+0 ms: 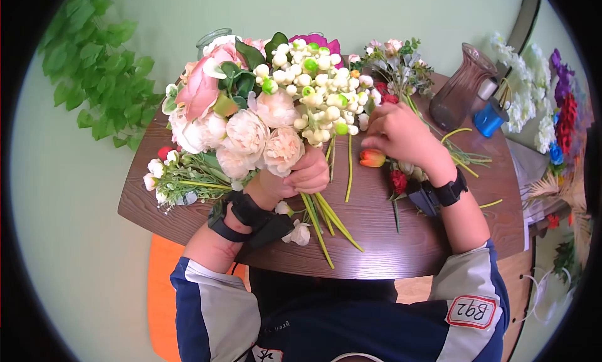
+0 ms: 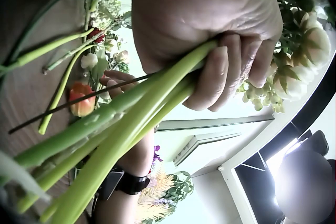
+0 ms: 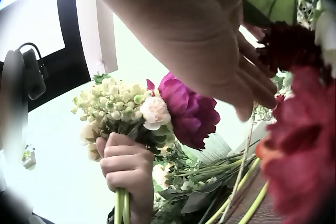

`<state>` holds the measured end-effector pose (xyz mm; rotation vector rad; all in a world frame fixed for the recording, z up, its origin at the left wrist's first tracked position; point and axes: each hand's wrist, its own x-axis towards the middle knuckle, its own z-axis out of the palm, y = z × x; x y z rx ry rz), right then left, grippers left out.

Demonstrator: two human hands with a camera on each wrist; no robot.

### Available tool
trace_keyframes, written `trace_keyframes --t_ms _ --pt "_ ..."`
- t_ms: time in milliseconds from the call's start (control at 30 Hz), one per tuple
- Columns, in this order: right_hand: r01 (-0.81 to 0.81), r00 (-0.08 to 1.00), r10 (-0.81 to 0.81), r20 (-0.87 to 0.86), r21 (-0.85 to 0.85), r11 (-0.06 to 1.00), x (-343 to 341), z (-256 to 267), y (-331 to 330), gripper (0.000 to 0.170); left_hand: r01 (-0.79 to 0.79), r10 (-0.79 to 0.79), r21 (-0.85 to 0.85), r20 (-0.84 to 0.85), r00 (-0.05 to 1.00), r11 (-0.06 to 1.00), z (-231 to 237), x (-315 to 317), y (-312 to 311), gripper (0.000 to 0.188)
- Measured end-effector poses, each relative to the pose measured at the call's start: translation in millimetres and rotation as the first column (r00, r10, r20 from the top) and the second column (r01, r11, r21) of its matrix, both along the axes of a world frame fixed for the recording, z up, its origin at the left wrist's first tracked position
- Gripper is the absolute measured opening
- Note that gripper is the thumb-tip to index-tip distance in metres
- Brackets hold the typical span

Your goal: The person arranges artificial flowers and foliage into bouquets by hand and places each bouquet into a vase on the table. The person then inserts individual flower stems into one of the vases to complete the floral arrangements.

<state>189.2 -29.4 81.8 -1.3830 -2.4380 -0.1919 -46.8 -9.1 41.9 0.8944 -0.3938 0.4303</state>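
My left hand (image 1: 307, 172) grips a bouquet by its bundled stems (image 2: 131, 119). Above the fist spread pale peach peonies (image 1: 246, 133), a larger pink bloom (image 1: 199, 89), white berry sprays (image 1: 323, 89) and a magenta flower (image 3: 191, 111). Green stem ends stick out below the fist, over the table front. My right hand (image 1: 404, 133) hovers just right of the bouquet with loosely bent fingers, nothing visible in them. Close by it are an orange-red tulip (image 1: 372, 158) and a red flower (image 1: 398, 181) on the table. In the right wrist view, its fingertips hang near dark red blooms (image 3: 299, 150).
More flowers (image 1: 188, 177) lie at the table's left, mixed sprays (image 1: 395, 61) at the back. A tinted glass vase (image 1: 461, 89) and a blue ribbon spool (image 1: 490, 118) stand back right. A clear jar (image 1: 213, 36) shows behind the bouquet. Leafy vines (image 1: 94, 67) hang left.
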Motion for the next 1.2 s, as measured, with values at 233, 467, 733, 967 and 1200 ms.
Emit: trace_keyframes --t_ms 233,467,733,967,1200 --pt "-0.153 0.988 0.142 -0.058 -0.370 0.916 -9.7 -27.1 2.5 0.030 -0.052 0.052 0.006 -0.053 0.997 0.999 3.7 -1.3 -3.7 0.035" --pt "-0.168 0.960 0.016 -0.279 -0.531 0.831 3.4 -27.4 15.0 0.015 -0.079 0.077 -0.035 -0.062 0.995 0.996 0.2 -2.2 0.2 0.034" --pt "0.316 0.943 -0.329 -0.049 -0.173 0.933 27.2 -12.5 15.7 0.012 -0.165 0.176 -0.101 0.118 0.977 0.981 15.6 -13.3 12.5 0.031" --pt "0.365 0.930 -0.365 0.032 -0.162 0.917 19.5 -33.8 14.9 0.016 -0.246 0.263 -0.135 0.130 0.956 0.960 8.4 -13.4 18.6 0.032" --pt "-0.147 0.939 0.167 -0.302 0.088 0.985 -23.6 -36.8 10.6 0.039 -0.246 0.261 -0.132 0.108 0.959 0.960 6.1 -11.5 17.4 0.034"
